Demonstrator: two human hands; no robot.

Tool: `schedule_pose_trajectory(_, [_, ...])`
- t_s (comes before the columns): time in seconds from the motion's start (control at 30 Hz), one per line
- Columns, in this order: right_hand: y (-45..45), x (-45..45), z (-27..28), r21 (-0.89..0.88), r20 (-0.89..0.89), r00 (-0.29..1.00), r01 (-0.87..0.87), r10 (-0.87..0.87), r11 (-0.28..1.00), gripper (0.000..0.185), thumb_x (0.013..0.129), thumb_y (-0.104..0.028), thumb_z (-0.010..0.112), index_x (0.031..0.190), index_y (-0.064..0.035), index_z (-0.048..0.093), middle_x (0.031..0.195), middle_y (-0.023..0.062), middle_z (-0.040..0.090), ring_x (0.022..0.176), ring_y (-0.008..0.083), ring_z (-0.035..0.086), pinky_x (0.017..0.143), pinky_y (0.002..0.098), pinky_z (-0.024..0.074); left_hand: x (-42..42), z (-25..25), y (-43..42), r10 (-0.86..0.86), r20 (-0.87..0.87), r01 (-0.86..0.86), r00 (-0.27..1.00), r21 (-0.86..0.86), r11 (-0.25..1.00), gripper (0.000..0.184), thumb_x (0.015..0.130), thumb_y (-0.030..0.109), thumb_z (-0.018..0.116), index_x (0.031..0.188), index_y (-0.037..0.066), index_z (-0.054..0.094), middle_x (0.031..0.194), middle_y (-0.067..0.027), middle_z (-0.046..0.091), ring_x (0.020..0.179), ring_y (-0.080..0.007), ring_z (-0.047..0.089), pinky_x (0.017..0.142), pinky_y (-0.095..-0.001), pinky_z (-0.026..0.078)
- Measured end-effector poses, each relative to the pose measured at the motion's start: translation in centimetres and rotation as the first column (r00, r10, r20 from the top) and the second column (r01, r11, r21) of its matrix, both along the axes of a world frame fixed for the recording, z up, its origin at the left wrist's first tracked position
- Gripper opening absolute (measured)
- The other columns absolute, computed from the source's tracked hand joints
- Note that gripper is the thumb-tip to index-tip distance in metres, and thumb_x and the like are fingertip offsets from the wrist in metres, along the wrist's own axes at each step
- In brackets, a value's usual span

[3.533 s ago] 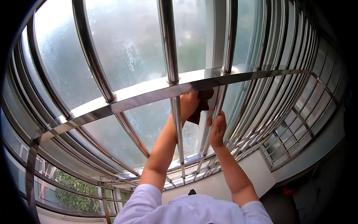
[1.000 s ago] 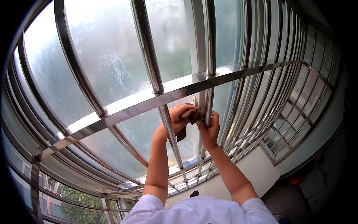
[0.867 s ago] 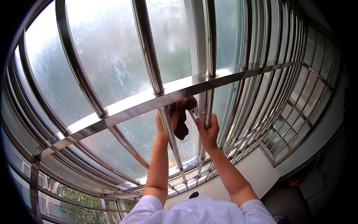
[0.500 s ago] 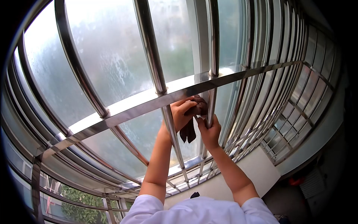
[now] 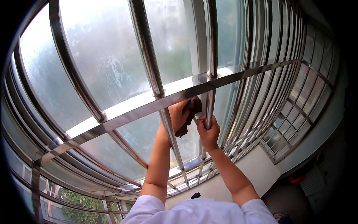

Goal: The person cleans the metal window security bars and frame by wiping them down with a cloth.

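My left hand [image 5: 178, 115] reaches between two steel bars, just under the flat crossbar [image 5: 123, 111], and is closed on a dark brown cloth [image 5: 192, 108]. The cloth is bunched at the fingers, and its loose end hangs below them. Behind it are the window frame [image 5: 199, 48] and the frosted glass [image 5: 112, 48]. To the right, my right hand [image 5: 209, 130] is closed around a vertical steel bar [image 5: 210, 106], below the crossbar. A thin light strip by its fingertips is too small to make out.
More vertical bars [image 5: 248, 37] run along the right side and curve away. A pale ledge [image 5: 257, 170] lies beneath the grille. Green leaves [image 5: 84, 205] show through the lower left bars. A dark area with a ribbed grey object [image 5: 313, 181] is at the lower right.
Earlier, my left hand was higher and farther right with the cloth. It has come down and left, and the cloth's shape has changed. My right hand has moved from beside the bar to around it.
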State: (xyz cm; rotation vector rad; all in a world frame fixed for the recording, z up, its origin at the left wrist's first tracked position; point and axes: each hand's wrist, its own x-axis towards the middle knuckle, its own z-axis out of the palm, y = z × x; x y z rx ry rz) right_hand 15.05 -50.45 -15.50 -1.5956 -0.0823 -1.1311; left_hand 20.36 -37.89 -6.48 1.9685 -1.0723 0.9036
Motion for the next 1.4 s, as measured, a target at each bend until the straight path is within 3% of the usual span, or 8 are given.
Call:
schedule_pose_trajectory(0.27, [-0.3, -0.1, -0.2, 0.005, -0.034, 0.999, -0.038, 0.038, 0.999, 0.01, 0.081, -0.007, 0.065, 0.087, -0.0042, 0.057, 0.061, 0.0046, 0.059, 0.055, 0.0092, 0.058, 0.053, 0.0256, 0.0471, -1.2, -2.0, 1.3, 0.191, -0.12, -0.218, 0.974, -0.294, 0.93, 0.035, 0.063, 0.001, 0.068, 0.098, 0.007, 0.065, 0.089, -0.0096, 0.065, 0.075, -0.0287, 0.064, 0.066, -0.032, 0.052])
schedule_pose_trajectory(0.4, [0.0, -0.2, 0.3, -0.002, 0.043, 0.999, -0.022, 0.022, 1.0, 0.011, 0.081, -0.007, 0.065, 0.088, -0.0042, 0.057, 0.061, 0.0048, 0.058, 0.054, 0.0095, 0.057, 0.053, 0.0258, 0.047, -0.2, -1.5, 0.6, 0.046, 0.127, -0.046, 0.991, -0.007, 0.999, 0.033, 0.066, -0.001, 0.066, 0.098, 0.007, 0.067, 0.099, -0.0072, 0.066, 0.087, -0.0267, 0.066, 0.074, -0.0322, 0.053])
schedule_pose_trajectory(0.67, [0.0, -0.4, 0.3, 0.005, 0.033, 0.999, -0.033, 0.033, 0.999, 0.011, 0.081, -0.008, 0.066, 0.087, -0.0041, 0.057, 0.059, 0.005, 0.057, 0.053, 0.0095, 0.056, 0.052, 0.0259, 0.0465, -1.0, -1.1, 1.3, -0.117, 0.009, 0.116, 0.993, 0.057, 0.992, 0.029, 0.058, -0.005, 0.059, 0.086, 0.005, 0.063, 0.091, -0.0063, 0.063, 0.078, -0.0266, 0.064, 0.068, -0.0325, 0.052])
schedule_pose_trajectory(0.8, [-0.3, 0.0, -0.4, 0.005, -0.004, 0.999, -0.046, 0.046, 0.999, 0.012, 0.081, -0.008, 0.066, 0.086, -0.0041, 0.056, 0.058, 0.0046, 0.056, 0.053, 0.0093, 0.056, 0.052, 0.0254, 0.0459, -0.4, -3.9, 1.1, 0.004, -0.135, -0.065, 0.991, -0.45, 0.891, 0.032, 0.068, -0.004, 0.062, 0.099, 0.003, 0.063, 0.1, -0.0117, 0.063, 0.09, -0.0285, 0.062, 0.078, -0.0324, 0.051])
schedule_pose_trajectory(0.93, [-0.1, -0.4, 0.0, -0.02, 0.022, 1.0, -0.011, 0.012, 1.0, 0.012, 0.081, -0.009, 0.066, 0.087, -0.0041, 0.056, 0.059, 0.0049, 0.056, 0.053, 0.0094, 0.056, 0.051, 0.0255, 0.0455, -0.4, -2.3, 0.3, -0.064, -0.063, 0.064, 0.996, -0.002, 0.998, 0.046, 0.072, 0.005, 0.07, 0.116, 0.005, 0.057, 0.119, -0.0123, 0.058, 0.102, -0.0322, 0.061, 0.083, -0.0366, 0.051])
schedule_pose_trajectory(1.2, [-0.1, -0.3, 0.3, -0.058, 0.028, 0.999, 0.022, -0.02, 0.998, 0.012, 0.083, -0.01, 0.064, 0.086, -0.0034, 0.055, 0.063, 0.0075, 0.06, 0.056, 0.014, 0.061, 0.054, 0.0273, 0.0481, 0.4, -1.3, -0.3, -0.329, 0.019, 0.329, 0.944, -0.144, 0.933, 0.031, 0.066, 0.003, 0.074, 0.095, 0.004, 0.063, 0.099, -0.0114, 0.066, 0.086, -0.0259, 0.065, 0.075, -0.032, 0.052])
schedule_pose_trajectory(1.27, [0.0, 0.1, -0.2, 0.01, 0.034, 0.999, -0.024, 0.024, 1.0, 0.013, 0.082, -0.01, 0.065, 0.085, -0.0033, 0.054, 0.063, 0.0078, 0.061, 0.057, 0.016, 0.062, 0.055, 0.0278, 0.0484, 0.5, -1.6, -0.3, -0.013, 0.03, 0.017, 0.999, -0.146, 0.989, 0.039, 0.068, -0.001, 0.07, 0.106, 0.006, 0.064, 0.1, -0.0134, 0.066, 0.086, -0.0293, 0.065, 0.073, -0.0337, 0.052])
schedule_pose_trajectory(1.4, [-0.1, -0.3, 0.0, -0.007, 0.01, 0.999, -0.035, 0.035, 0.999, 0.012, 0.082, -0.01, 0.064, 0.084, -0.0038, 0.054, 0.063, 0.0073, 0.061, 0.055, 0.0141, 0.061, 0.054, 0.027, 0.0476, 0.4, -1.4, 0.0, -0.057, -0.014, 0.056, 0.998, -0.055, 0.997, 0.04, 0.071, -0.001, 0.068, 0.11, 0.005, 0.062, 0.103, -0.0146, 0.064, 0.086, -0.0312, 0.064, 0.073, -0.035, 0.052])
